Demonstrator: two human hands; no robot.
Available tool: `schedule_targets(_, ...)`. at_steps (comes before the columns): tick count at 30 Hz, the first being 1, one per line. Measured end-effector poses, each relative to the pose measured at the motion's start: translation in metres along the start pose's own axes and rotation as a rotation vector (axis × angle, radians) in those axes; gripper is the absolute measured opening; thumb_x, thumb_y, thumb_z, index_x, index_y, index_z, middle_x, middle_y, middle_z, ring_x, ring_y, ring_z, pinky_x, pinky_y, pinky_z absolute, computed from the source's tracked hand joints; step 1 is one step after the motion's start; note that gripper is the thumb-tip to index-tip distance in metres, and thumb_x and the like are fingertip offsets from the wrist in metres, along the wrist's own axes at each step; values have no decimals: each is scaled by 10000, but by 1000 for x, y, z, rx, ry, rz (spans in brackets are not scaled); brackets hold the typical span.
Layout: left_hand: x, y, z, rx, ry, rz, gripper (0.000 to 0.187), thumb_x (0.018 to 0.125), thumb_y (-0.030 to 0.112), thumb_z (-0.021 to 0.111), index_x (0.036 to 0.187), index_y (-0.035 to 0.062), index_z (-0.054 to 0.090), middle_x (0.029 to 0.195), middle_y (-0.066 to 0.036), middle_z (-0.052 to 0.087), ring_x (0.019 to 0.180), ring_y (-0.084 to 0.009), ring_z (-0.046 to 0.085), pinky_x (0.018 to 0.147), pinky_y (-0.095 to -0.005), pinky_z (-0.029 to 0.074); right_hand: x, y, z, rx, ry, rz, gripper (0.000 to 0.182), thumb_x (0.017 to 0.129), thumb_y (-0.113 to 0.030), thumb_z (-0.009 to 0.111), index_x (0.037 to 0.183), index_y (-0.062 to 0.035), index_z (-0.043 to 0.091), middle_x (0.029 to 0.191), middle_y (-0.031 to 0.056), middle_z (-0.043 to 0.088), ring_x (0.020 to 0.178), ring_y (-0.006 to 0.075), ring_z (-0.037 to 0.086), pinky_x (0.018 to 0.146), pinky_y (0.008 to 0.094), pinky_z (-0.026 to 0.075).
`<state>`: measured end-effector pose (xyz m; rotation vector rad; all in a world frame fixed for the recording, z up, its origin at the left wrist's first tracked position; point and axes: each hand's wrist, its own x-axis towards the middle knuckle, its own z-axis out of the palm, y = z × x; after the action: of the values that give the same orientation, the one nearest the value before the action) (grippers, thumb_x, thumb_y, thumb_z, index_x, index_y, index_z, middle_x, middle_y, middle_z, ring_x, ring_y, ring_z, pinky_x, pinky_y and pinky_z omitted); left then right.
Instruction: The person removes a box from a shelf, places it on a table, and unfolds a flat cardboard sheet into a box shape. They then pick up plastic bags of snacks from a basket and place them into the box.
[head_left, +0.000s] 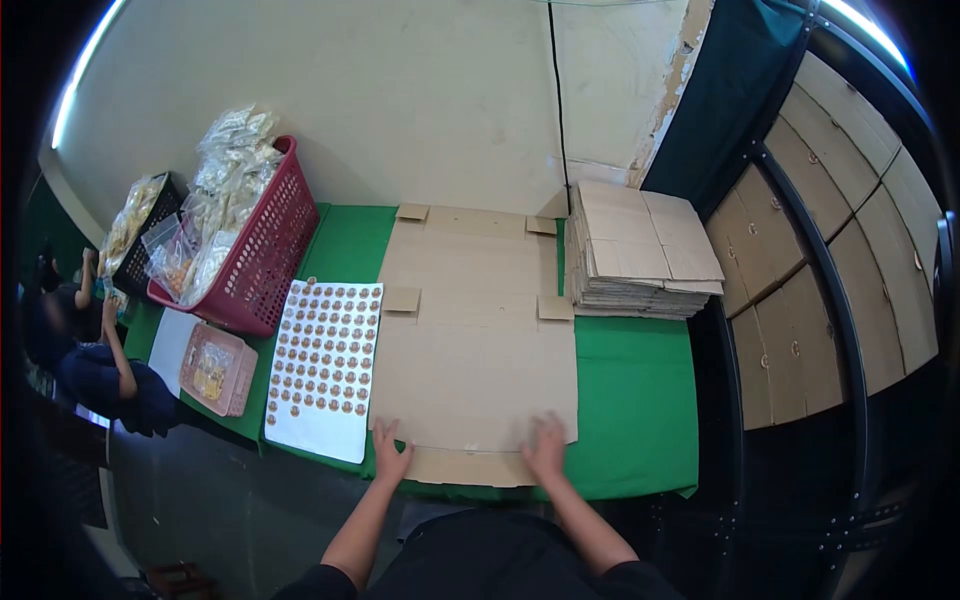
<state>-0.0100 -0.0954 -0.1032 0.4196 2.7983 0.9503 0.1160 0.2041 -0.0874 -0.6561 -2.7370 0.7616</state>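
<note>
A large unfolded cardboard box blank (475, 370) lies flat in front of me, with creases, small side flaps and a narrow front flap near my body. My left hand (392, 455) rests at its front left corner, thumb and fingers apart. At the front right corner my right hand (545, 450) lies over the cardboard, fingers stretched out and slightly blurred by motion. Left of the blank is a white sheet (318, 430) carrying rows of round brown stickers.
A green-covered table (635, 400) bears everything. Folded cardboard (630, 235) is stacked at the right rear. A red basket (255, 255) of plastic bags and a pink tray (230, 385) stand left. Another person (100, 385) is at the far left; a rack of boxes (800, 290) stands right.
</note>
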Motion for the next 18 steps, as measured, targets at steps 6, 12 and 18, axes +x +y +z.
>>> schedule_targets(6,8,-11,4,-2,63,-192,787,682,259,751,1337,92,348,1426,-255,167,1324,-404,159,1078,-451,210,-3,57,-9,8,20,223,581,692,-187,706,1208,-86,459,1307,235,369,1210,399,364,1002,436,323)
schedule_targets(12,-1,24,-16,146,95,-164,891,632,406,766,1348,90,340,1432,-259,145,1327,-396,159,1080,-474,173,-8,56,-15,348,178,250,526,707,-101,684,1180,-58,458,1163,216,482,1069,344,487,910,409,407)
schedule_targets(18,-29,47,-4,433,-38,145,910,662,583,665,1361,103,334,1444,-242,125,1342,-397,122,1069,-552,98,-9,58,-21,1047,17,720,312,808,-8,573,1107,-3,484,1012,140,553,811,207,590,570,287,518)
